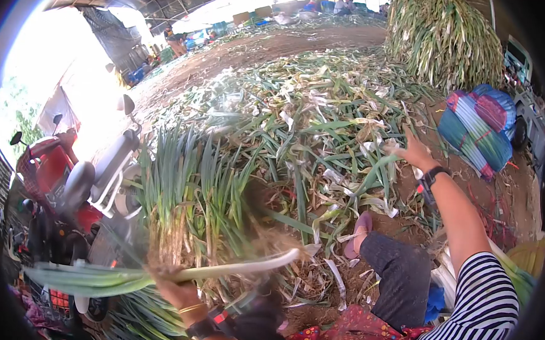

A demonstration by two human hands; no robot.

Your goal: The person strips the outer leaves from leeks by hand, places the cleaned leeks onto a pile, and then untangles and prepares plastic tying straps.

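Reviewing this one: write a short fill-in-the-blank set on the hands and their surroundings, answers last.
1. The leek is gripped in the person's ____ hand.
2. The sleeve on the arm of the right hand has black-and-white ____.
3. The standing leeks have their green leaves pointing ____.

Missing words: left; stripes; up.

Harsh daylight pours in at the left, burning the opening there to blank white, and a second bright strip glares below the dark roof. The ground is evenly lit, with soft shadows. Fisheye distortion bends the edges inside a black, vignetted rim. A hazy smudge veils the upper-middle leaves (227,101); motion blur softens the lower left, and distant detail is indistinct.
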